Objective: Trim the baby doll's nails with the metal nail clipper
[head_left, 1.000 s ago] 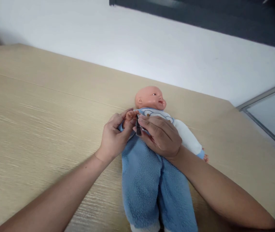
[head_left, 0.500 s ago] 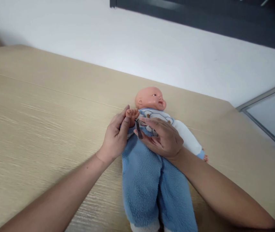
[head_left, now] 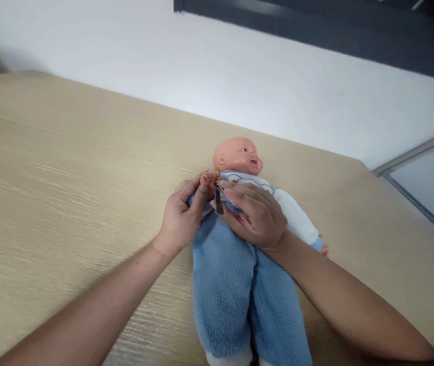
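Observation:
A baby doll with a bald vinyl head lies on its back on the wooden table, dressed in a blue fleece suit with a white sleeve. My left hand grips the doll's tiny right hand between thumb and fingers. My right hand holds a small metal nail clipper, its jaw right at the doll's fingertips. Whether the jaw touches a finger is hidden at this size.
The light wood-grain table stretches out to the left and has a far edge behind the doll's head. A white wall rises beyond it. A dark panel is at the top, and a grey-framed glass pane is at the right.
The nail clipper has moved up closer to the doll's fingers. My right fingers have curled in, and my left hand has closed more around the doll's hand.

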### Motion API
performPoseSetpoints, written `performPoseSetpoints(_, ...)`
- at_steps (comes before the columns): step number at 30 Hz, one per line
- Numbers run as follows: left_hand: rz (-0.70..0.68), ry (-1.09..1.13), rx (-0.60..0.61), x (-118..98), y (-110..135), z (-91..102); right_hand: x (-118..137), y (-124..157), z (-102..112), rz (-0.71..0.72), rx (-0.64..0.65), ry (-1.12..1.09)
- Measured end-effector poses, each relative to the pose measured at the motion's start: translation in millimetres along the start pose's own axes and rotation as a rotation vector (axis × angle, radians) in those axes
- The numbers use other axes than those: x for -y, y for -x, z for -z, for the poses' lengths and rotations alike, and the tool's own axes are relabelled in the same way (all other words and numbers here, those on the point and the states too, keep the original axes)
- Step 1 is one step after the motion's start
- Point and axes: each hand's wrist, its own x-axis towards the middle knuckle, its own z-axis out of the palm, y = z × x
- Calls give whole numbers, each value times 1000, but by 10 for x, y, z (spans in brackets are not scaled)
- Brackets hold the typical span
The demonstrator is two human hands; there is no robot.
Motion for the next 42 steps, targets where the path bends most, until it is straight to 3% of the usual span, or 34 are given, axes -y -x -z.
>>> performPoseSetpoints(42, -39, 15, 14, -47, -11, -10, -32, 4, -5, 45, 47, 29)
